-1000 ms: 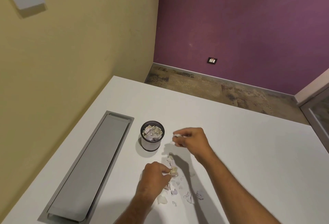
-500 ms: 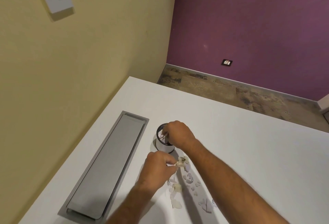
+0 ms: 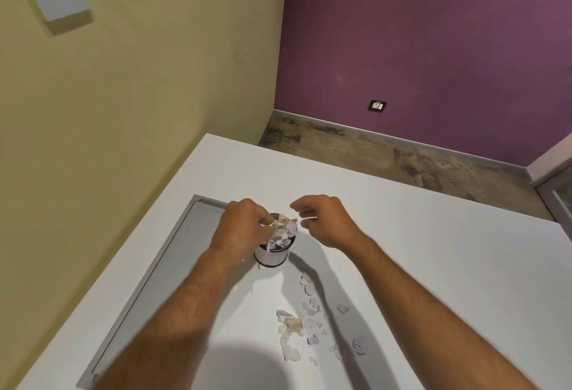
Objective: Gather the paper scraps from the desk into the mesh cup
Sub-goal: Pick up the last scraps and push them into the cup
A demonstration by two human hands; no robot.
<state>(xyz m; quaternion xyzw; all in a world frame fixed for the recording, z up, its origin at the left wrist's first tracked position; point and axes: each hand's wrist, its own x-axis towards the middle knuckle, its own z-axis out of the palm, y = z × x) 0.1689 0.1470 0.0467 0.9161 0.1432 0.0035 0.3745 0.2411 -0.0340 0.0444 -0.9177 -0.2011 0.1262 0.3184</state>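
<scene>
The mesh cup (image 3: 272,255) stands on the white desk (image 3: 433,265), heaped with pale purple and beige paper scraps. My left hand (image 3: 241,228) hovers over the cup's rim, fingertips pinched on a beige scrap (image 3: 280,221) at the top of the heap. My right hand (image 3: 325,219) is just right of the cup, fingers loosely curled and apart, holding nothing that I can see. Several loose scraps (image 3: 305,318) lie scattered on the desk in front of the cup, between my forearms.
A long grey cable-tray lid (image 3: 148,290) is set into the desk left of the cup. A yellow wall runs along the desk's left side. The desk's far edge drops to the floor before a purple wall.
My right hand has pulled out of the cup to its right, now without paper. My left hand has carried its scrap from the desk up to the cup's top.
</scene>
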